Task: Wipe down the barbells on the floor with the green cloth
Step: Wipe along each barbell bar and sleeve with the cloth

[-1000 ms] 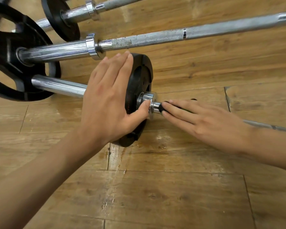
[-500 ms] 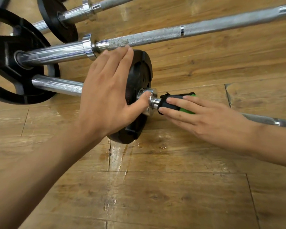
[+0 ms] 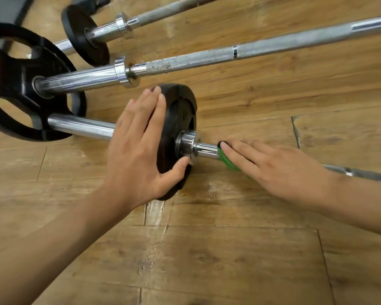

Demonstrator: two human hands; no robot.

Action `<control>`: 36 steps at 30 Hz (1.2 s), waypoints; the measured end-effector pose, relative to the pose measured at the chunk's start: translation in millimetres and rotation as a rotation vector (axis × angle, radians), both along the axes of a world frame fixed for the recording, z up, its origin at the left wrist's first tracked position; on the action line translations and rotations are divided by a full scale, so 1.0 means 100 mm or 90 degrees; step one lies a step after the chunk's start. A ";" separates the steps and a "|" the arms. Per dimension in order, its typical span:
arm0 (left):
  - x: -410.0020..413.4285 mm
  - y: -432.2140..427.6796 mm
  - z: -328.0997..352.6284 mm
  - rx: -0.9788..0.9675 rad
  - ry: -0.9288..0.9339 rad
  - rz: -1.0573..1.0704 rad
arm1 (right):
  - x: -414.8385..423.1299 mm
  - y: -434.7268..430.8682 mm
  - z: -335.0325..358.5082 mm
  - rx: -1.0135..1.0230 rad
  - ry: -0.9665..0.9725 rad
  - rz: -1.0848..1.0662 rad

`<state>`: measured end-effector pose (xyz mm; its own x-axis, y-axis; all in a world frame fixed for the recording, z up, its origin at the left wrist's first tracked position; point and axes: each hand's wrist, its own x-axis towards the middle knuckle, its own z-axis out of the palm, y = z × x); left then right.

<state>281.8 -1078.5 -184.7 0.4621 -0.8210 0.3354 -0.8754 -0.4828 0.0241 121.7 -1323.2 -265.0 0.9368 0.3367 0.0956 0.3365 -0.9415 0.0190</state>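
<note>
Where the nearest barbell (image 3: 206, 151) leaves its chrome collar (image 3: 186, 143), the green cloth (image 3: 228, 162) sits on the shaft under the straight fingers of the right hand (image 3: 279, 170), which presses it there; the thumb is hidden. The left hand (image 3: 134, 155) lies flat, fingers extended, against the small black plate (image 3: 179, 115) on that bar, its thumb beside the collar. All rests on the wooden floor (image 3: 229, 260). Beyond lie the middle barbell (image 3: 207, 59), carrying a large black plate (image 3: 15, 84), and the far barbell (image 3: 161, 13).

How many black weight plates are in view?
3: large plate at far left, small plate at top left, third plate against the left hand. Others may lie off frame.
</note>
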 end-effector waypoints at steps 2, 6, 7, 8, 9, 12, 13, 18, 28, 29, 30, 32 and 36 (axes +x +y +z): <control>-0.15 0.16 -0.04 -0.006 0.017 -0.003 | -0.36 -0.16 0.02 -0.021 0.000 0.008; -0.54 0.62 -0.17 0.007 0.038 0.000 | -0.88 -0.23 0.10 -0.011 0.037 0.003; -0.65 0.75 -0.19 0.021 0.035 0.010 | -0.93 -0.17 0.12 0.006 0.038 0.004; -0.76 0.88 -0.21 0.038 0.027 0.024 | -0.94 -0.09 0.13 0.016 0.023 0.006; -0.86 1.01 -0.21 0.057 0.017 0.032 | -0.92 0.01 0.13 0.017 0.002 0.011; -0.99 1.26 -0.07 0.108 0.013 0.005 | -0.65 0.46 0.13 0.046 0.010 0.014; -0.99 1.29 0.01 0.125 0.027 -0.009 | -0.55 0.65 0.14 0.063 0.017 0.011; -0.95 1.18 0.36 0.178 0.068 -0.042 | -0.50 1.04 0.26 0.097 0.199 0.061; -1.00 1.18 0.46 0.288 0.075 -0.115 | -1.84 0.47 0.16 0.050 0.139 0.107; -1.01 1.22 0.47 0.296 0.074 -0.116 | -1.81 0.54 0.17 0.055 0.145 0.111; -1.04 1.25 0.49 0.302 0.075 -0.111 | -1.75 0.62 0.19 0.061 0.143 0.116; -1.10 1.30 0.50 0.310 0.084 -0.098 | -1.60 0.80 0.21 0.069 0.173 0.098; -1.23 1.38 0.54 0.317 0.088 -0.074 | -1.21 1.28 0.26 0.095 0.196 0.124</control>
<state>159.2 -940.4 -130.9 0.3710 -0.9136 -0.1661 -0.9286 -0.3652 -0.0654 1.0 -1195.4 -239.2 0.8490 0.5149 -0.1184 0.4781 -0.8441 -0.2429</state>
